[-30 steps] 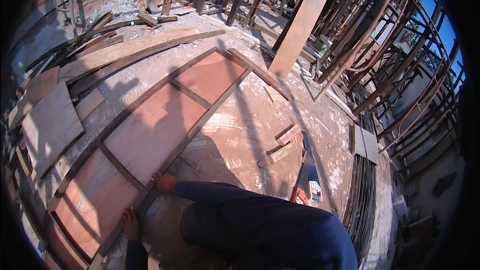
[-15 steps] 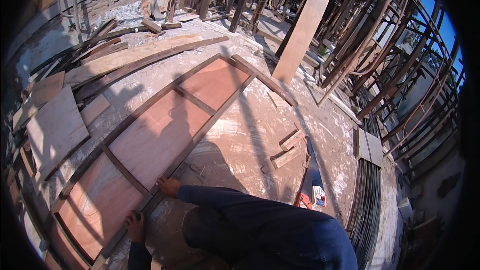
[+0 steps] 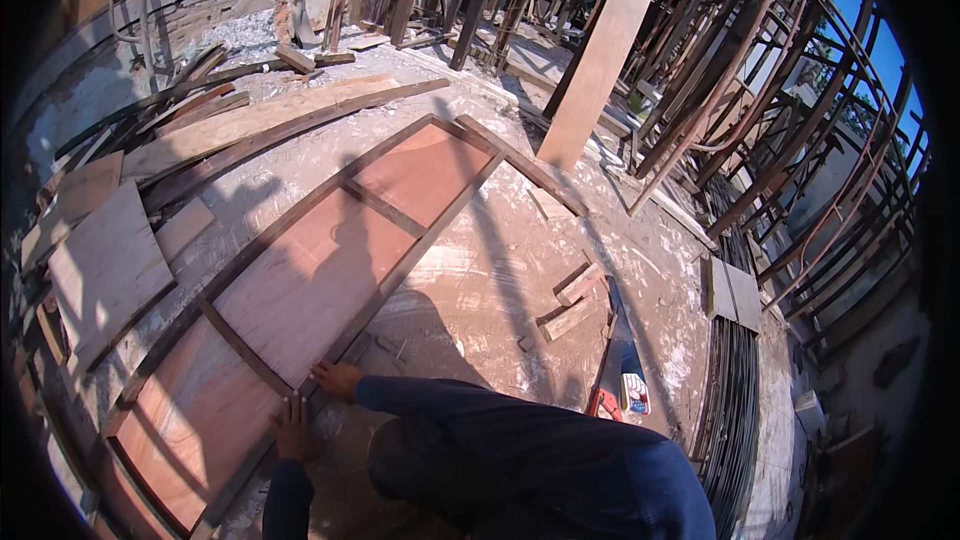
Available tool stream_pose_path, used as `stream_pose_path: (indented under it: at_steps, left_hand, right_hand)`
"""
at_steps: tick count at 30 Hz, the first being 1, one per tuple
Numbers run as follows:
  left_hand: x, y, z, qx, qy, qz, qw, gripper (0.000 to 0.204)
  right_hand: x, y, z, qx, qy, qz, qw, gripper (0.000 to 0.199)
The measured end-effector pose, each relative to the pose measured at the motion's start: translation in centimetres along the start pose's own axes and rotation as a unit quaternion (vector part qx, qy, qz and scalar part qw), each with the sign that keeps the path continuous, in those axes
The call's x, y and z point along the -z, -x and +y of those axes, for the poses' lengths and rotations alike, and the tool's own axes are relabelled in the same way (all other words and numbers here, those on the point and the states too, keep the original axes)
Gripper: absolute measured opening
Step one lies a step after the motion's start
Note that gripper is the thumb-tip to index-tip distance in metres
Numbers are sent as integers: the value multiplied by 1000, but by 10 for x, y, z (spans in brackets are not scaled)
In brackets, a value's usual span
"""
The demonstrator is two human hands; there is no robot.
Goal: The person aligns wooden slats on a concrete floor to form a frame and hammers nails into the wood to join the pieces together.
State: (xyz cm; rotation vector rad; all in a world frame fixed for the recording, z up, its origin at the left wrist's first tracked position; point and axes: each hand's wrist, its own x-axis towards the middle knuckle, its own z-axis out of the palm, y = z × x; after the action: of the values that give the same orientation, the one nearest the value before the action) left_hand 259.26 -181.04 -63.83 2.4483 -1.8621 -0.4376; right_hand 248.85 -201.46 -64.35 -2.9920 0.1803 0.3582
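Note:
A long wooden frame (image 3: 405, 258) with cross rails and reddish plywood panels (image 3: 300, 275) lies on the ground, running from the lower left toward the upper middle. My left hand (image 3: 292, 430) rests on its near rail, close to a cross rail's end, with fingers stretched out and nothing held. Just to the right, my right hand (image 3: 338, 380) has its fingers curled over the same rail. Beside that hand, a short dark wood piece (image 3: 355, 348) lies along the rail. A handsaw (image 3: 618, 340) with a red handle is on the ground to the right, next to a labelled container (image 3: 635, 393).
Short wood blocks (image 3: 570, 318) lie near the saw. At left are stacked boards (image 3: 110, 260) and long planks (image 3: 260, 120). A tall plywood strip (image 3: 598, 70) leans at the back; timber props (image 3: 730, 70) crowd the upper right. Bundled metal rods (image 3: 728, 400) run along the right.
My left hand has slid up along the near rail toward my right hand, its fingers now straighter. The right hand stays at nearly the same spot. The view has shifted slightly.

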Motion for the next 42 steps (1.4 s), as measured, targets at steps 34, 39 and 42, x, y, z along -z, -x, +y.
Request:
stream_pose_path:
  at_steps: [34,39,42]
  left_hand:
    - [-21,18,-9,25,-32,95,995,59]
    - [-22,18,-14,23,-58,92,994,60]
    - [-25,20,-13,44,-57,81,994,61]
  right_hand:
    - [-28,6,1,9,69,136,988,48]
    - [-19,6,-1,1,64,109,992,47]
    - [-14,11,-3,5,64,107,992,48]
